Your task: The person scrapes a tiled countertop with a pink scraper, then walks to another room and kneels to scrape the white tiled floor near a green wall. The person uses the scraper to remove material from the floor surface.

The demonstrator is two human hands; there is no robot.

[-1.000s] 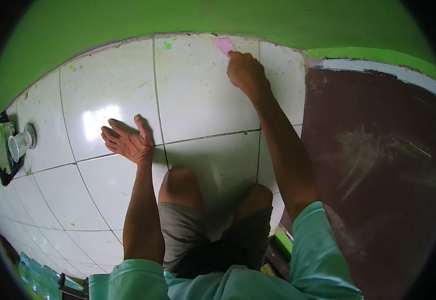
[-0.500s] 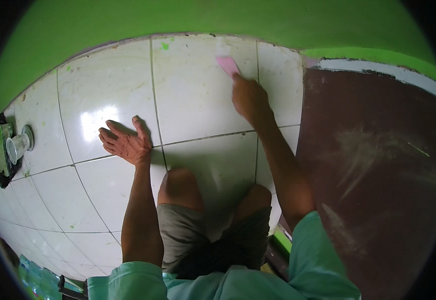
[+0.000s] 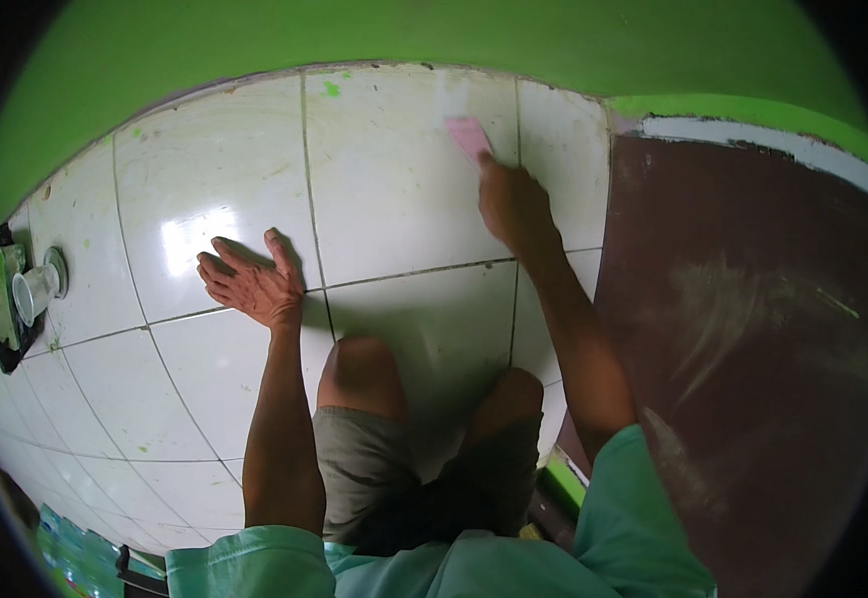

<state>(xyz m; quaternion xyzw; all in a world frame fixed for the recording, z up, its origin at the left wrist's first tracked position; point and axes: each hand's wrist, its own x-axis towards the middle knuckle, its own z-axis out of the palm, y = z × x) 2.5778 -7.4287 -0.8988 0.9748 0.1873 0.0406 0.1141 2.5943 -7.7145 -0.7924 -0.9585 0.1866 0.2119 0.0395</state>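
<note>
My right hand (image 3: 517, 204) is closed around a flat pink scraper (image 3: 468, 137) that lies against a white floor tile (image 3: 384, 189) close to the far wall. A pale patch shows on the tile just beyond the scraper's edge. My left hand (image 3: 253, 284) rests flat on the tiles to the left, fingers spread, holding nothing. Green paint spots (image 3: 331, 89) and dirty smudges mark the tiles near the wall.
A green wall (image 3: 434, 35) bounds the floor at the far side. To the right stands a dark brown panel (image 3: 733, 299) with scuff marks. At the far left sit a clear plastic cup (image 3: 31, 297), a round lid-like piece (image 3: 56, 272) and a greenish block (image 3: 1, 299) on black plastic.
My right hand and the scraper have shifted slightly to the right and a little nearer to me. The left hand stays put.
</note>
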